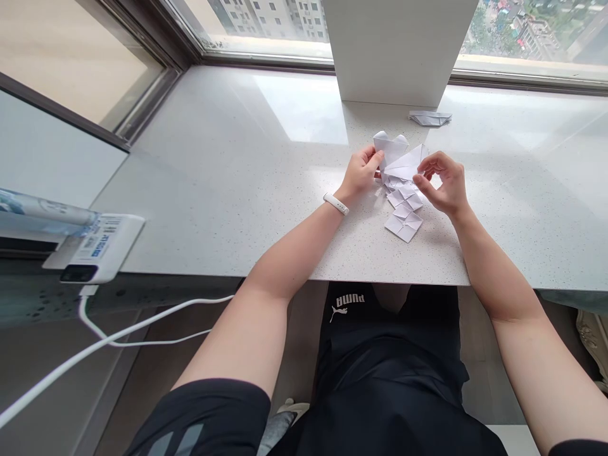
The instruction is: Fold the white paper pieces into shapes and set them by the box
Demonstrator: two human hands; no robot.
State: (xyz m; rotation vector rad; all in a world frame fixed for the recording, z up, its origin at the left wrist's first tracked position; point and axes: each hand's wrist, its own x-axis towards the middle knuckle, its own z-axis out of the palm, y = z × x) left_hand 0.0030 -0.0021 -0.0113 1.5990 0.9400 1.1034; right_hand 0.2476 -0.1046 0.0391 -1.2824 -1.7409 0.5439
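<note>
Right of centre over the tabletop (228,164), the left hand's (360,172) grip pinches the folded paper (403,166) at its left side; whether the right hand's (445,183) curled grip pinches it, I cannot tell. Probably light, easily creased; best held by layered folds.

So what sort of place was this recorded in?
Likely a room on an upper floor, perhaps a home: a speckled white counter runs along the windows, a tall building stands outside, and the right-hand view looks down on trees.
</note>
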